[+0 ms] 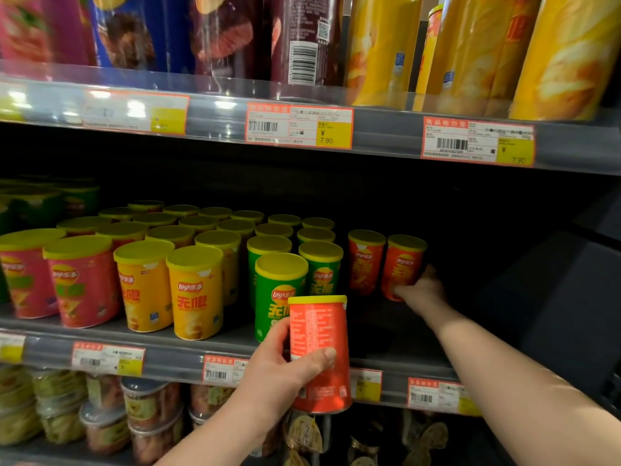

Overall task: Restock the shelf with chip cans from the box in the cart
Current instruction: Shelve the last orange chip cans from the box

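My left hand (280, 368) grips a short orange chip can (319, 331) with a yellow lid, held upright in front of the middle shelf's edge (174, 356). My right hand (424, 290) reaches into the shelf and holds the right-hand one of two orange cans (403, 267) standing at the back right; its neighbour (365, 260) stands just left of it. Rows of green (280, 290), yellow (195, 290) and pink (82, 280) cans fill the shelf to the left. The box and cart are out of view.
Bare dark shelf floor (379, 326) lies in front of the two orange cans. Tall chip tubes (379, 48) stand on the upper shelf behind a price strip (299, 126). Clear snack tubs (148, 408) sit on the shelf below. A dark panel (554, 290) bounds the right side.
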Action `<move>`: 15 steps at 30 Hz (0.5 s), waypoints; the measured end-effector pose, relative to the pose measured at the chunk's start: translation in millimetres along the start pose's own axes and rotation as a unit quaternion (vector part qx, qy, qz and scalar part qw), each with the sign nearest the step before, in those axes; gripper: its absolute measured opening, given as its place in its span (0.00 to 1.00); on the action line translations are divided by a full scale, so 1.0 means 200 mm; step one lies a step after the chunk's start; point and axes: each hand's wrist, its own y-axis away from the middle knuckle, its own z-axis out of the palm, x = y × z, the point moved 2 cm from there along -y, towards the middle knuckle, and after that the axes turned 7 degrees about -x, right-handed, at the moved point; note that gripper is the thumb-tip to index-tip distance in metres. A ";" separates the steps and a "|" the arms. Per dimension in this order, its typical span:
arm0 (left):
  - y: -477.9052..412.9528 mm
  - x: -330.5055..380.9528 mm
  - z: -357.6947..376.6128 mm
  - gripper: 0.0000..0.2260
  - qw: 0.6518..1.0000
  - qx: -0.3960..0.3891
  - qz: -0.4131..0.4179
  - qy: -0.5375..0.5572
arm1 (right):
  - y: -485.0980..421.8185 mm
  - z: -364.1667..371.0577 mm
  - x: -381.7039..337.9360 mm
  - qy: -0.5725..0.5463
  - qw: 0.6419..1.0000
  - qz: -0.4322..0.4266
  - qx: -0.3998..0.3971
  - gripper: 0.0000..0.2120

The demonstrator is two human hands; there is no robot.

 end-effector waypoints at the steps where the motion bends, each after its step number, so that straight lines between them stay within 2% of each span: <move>1: 0.00 0.01 0.00 0.28 1.000 0.000 0.004 -0.001 | 0.02 -0.01 -0.01 -0.009 1.000 -0.008 0.016 0.36; 4: 0.01 0.02 0.02 0.25 1.000 0.007 0.013 0.001 | 0.11 -0.03 -0.03 -0.044 0.996 -0.067 0.042 0.30; 6: 0.01 0.03 0.03 0.20 1.000 0.016 0.017 0.011 | 0.20 -0.03 -0.06 -0.081 0.990 -0.111 0.017 0.25; 8: 0.01 0.03 0.04 0.19 1.000 0.018 0.022 0.010 | 0.30 -0.02 -0.11 -0.088 0.986 -0.135 -0.042 0.16; 10: 0.01 0.04 0.06 0.26 0.999 0.004 0.043 -0.001 | 0.42 -0.01 -0.16 -0.087 0.970 -0.156 -0.163 0.09; 11: 0.00 0.05 0.07 0.28 0.998 -0.001 0.056 -0.013 | 0.48 -0.01 -0.18 -0.102 0.951 -0.163 -0.242 0.11; 13: -0.01 0.08 0.10 0.26 0.995 -0.021 0.088 -0.050 | 0.58 -0.01 -0.21 -0.145 0.906 -0.152 -0.368 0.24; 15: -0.03 0.10 0.14 0.23 0.991 -0.048 0.110 -0.058 | 0.63 -0.03 -0.22 -0.167 0.875 -0.146 -0.430 0.33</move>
